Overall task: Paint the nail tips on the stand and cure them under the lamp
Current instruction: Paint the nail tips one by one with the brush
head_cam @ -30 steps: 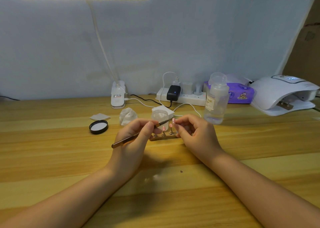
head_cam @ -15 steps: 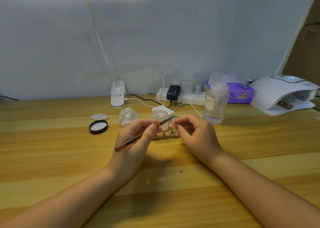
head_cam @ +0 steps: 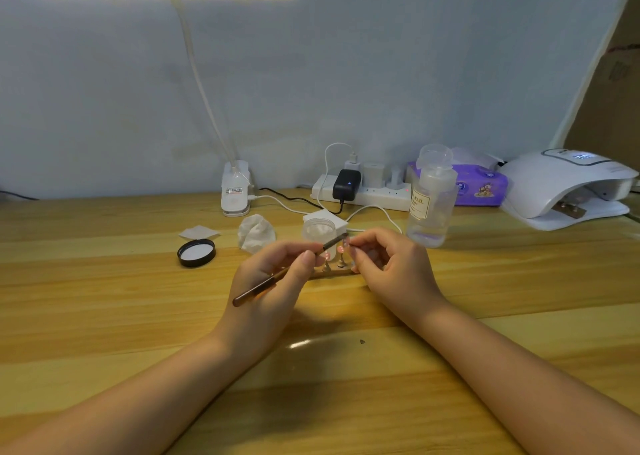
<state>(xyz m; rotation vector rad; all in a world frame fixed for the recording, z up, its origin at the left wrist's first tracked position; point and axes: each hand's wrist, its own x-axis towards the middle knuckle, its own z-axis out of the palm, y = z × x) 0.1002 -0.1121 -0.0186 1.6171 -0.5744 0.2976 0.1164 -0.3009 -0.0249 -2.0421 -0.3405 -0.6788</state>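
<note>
Wooden table [head_cam: 104, 316], grey wall behind. White curing lamp [head_cam: 568, 188] far right. My left hand [head_cam: 266, 281] pinches the brush [head_cam: 291, 269]; my right hand [head_cam: 391, 267] pinches a nail tip [head_cam: 346, 241] above the stand [head_cam: 332, 272], centre table.

A small wooden nail-tip stand [head_cam: 332, 272] is set on the wooden table [head_cam: 104, 316], between both hands; behind it, a clear jar [head_cam: 318, 229]; far right, a white curing lamp [head_cam: 568, 188].
</note>
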